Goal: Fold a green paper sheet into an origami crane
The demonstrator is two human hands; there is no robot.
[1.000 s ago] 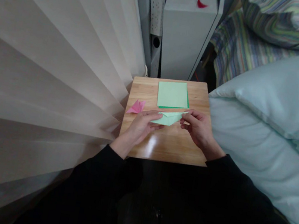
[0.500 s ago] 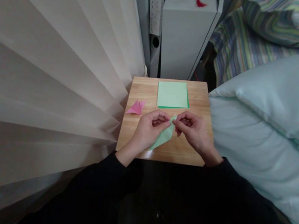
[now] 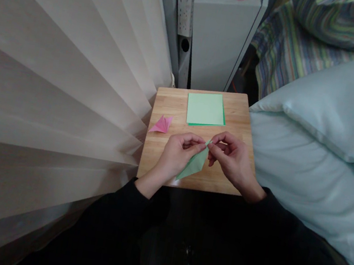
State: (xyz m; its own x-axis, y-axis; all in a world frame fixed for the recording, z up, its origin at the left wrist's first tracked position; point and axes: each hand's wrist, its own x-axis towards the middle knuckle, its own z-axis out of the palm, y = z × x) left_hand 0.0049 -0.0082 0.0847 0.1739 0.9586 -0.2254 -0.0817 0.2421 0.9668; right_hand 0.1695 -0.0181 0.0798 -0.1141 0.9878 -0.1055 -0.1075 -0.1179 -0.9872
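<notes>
I held the folded green paper (image 3: 194, 165) between both hands, over the near half of the wooden table (image 3: 152, 153), its long body slanting down and toward me from a narrow upper end. My left hand (image 3: 177, 154) pinched it just below that end, thumb on the near side and fingers bent behind, while my right hand (image 3: 231, 160) had its thumb and forefinger closed together at the tip itself, the other fingers curled in. Only a sliver of the tip showed between my two thumbs, so I could not tell how the layers lay there, nor whether the lower point touched the wood. I took the step in hand to be shaping a small fold at that narrow end, with the left steadying and the right doing the fine work. The next move, as I judged it, called for a firm left pinch and a light right one, the layers lined up before I pressed the crease flat, since a hard tug could have torn or skewed the point. Beyond my hands lay the stack of green sheets (image 3: 205, 109), and to the left sat a pink folded piece (image 3: 162, 124), apart from my fingers
</notes>
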